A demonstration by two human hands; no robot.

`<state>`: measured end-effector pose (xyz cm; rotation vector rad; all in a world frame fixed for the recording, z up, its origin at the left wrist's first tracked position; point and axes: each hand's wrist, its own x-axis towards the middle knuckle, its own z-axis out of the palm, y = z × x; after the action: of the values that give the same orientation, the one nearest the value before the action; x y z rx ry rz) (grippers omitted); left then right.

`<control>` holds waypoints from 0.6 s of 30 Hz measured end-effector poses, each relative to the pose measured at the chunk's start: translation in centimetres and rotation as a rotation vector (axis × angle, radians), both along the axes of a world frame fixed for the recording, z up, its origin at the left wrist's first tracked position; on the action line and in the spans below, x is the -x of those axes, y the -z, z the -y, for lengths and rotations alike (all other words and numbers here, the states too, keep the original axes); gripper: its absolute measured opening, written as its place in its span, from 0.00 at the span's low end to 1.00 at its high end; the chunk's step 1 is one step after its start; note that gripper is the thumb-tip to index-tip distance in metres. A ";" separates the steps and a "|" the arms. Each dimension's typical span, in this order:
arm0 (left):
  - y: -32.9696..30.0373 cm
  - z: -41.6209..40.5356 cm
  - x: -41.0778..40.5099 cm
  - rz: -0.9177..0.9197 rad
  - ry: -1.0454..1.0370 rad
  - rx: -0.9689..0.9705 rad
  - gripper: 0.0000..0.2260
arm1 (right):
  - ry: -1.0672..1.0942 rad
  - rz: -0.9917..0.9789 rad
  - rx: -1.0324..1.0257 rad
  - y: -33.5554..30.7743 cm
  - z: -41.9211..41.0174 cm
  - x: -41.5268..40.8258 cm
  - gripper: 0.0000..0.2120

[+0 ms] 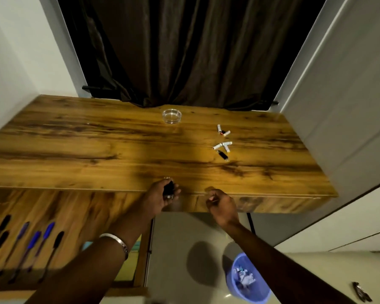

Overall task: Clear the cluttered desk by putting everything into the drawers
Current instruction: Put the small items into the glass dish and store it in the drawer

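My left hand (160, 197) grips a small black object (168, 188) with metal ends at the desk's front edge. My right hand (221, 205) is curled just below the front edge, against the closed right drawer front (272, 204); whether it holds anything I cannot tell. On the wooden desk (97, 150) lie several small white batteries (223, 145), a black cylinder (222, 155) and a glass ashtray (172, 116). The left drawer (75, 216) stands pulled out, with several blue and black pens (31, 244) in it.
A dark curtain (184, 51) hangs behind the desk. White walls close in both sides. A blue waste bin (246, 279) with paper scraps stands on the floor at the right. A dark object (361, 291) lies at the lower right.
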<state>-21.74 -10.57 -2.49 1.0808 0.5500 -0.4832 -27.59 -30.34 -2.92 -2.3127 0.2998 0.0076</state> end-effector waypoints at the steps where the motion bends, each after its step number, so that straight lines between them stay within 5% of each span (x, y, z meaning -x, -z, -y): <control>1: -0.1 0.5 -0.4 0.000 -0.003 0.001 0.06 | 0.015 -0.002 0.000 -0.1 0.9 -0.5 0.11; 18: 0.7 5.6 -15.1 -0.023 -0.011 0.029 0.10 | 0.075 -0.005 0.079 0.1 7.3 -17.4 0.10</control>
<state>-6.66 -16.14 -3.17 1.0448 0.5677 -0.4934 -10.16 -37.60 -3.03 -2.3782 0.3948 -0.0368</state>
